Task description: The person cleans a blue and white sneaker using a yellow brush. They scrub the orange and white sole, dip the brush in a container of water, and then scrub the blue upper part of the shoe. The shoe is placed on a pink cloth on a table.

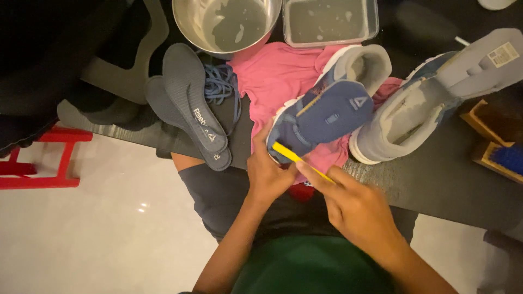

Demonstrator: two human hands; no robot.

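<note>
A blue and grey sneaker [327,109] lies tilted on a pink cloth [278,76] on the dark table. My left hand [268,173] grips the sneaker's toe end at the table's near edge. In my right hand [354,204] is a thin yellow brush handle [297,158], its tip pressed against the toe of the sneaker. A second sneaker [430,103], grey inside, lies on its side to the right, apart from both hands.
Two dark insoles [190,103] and blue laces [220,84] lie at the left. A metal bowl [229,24] and a clear tub [329,20] of cloudy water stand at the back. Wooden brushes [498,144] sit at the right edge. A red stool [43,158] stands on the floor.
</note>
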